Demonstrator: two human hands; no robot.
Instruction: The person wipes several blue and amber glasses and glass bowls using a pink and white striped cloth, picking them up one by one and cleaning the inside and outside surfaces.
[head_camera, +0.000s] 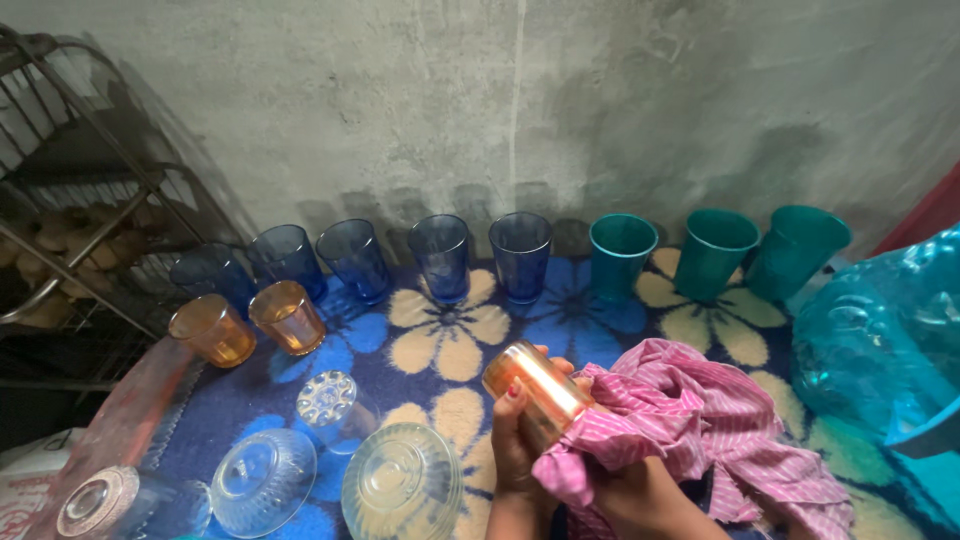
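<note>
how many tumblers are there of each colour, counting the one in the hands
Blue tumblers: 5
Teal tumblers: 3
Amber tumblers: 3, one of them the amber tumbler held in the left hand
Clear tumbler: 1, upside down
Total: 12
</note>
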